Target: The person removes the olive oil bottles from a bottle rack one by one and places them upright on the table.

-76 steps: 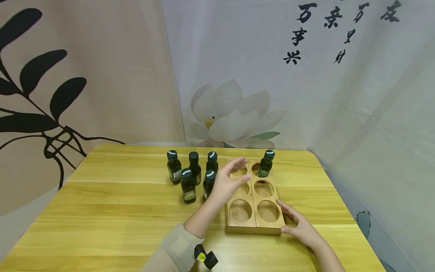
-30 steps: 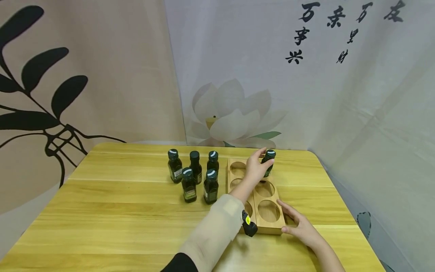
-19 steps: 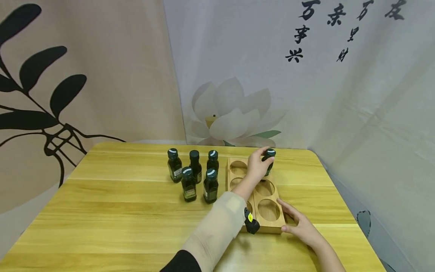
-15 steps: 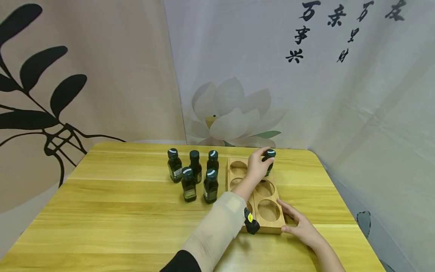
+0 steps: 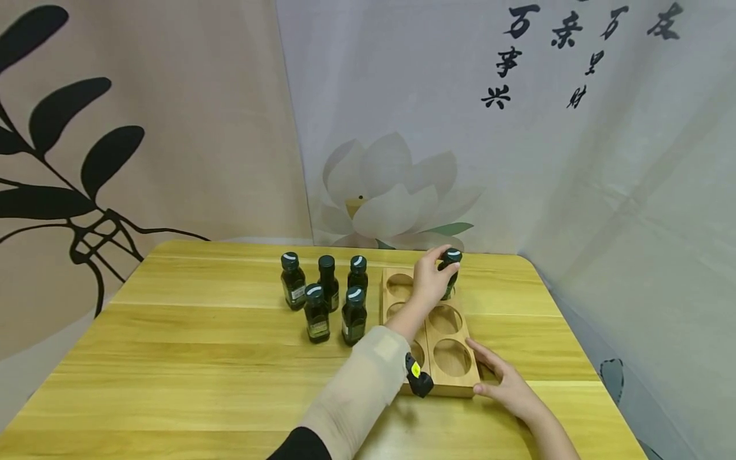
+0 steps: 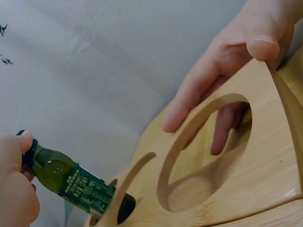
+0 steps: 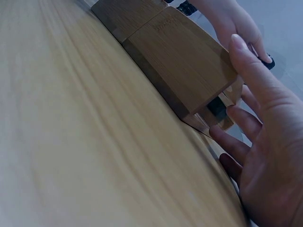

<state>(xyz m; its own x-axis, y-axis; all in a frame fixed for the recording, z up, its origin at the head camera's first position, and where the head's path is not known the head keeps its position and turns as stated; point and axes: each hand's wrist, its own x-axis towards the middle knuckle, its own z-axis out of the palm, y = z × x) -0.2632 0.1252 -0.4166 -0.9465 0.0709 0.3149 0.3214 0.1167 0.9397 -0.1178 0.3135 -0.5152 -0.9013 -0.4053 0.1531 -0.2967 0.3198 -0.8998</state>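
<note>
My left hand reaches over the wooden rack and pinches a dark green glass bottle by its black cap and neck. The bottle's lower part sits in the far right round hole, leaning somewhat in the left wrist view. At the rack's near right corner rests my right hand. Its thumb touches the corner, and its fingers extend loosely along the side. In the right wrist view those fingers are spread beside the rack's end. My left forearm hides part of the rack's left row.
Several similar dark bottles with black caps stand upright left of the rack, among them a front bottle close to it. The wooden table ends at a printed cloth backdrop. A small black device is strapped to my left wrist.
My left hand, earlier spread over the rack's left row without the bottle, has moved right and taken the bottle by its top. Over the last second both hands stay nearly still.
</note>
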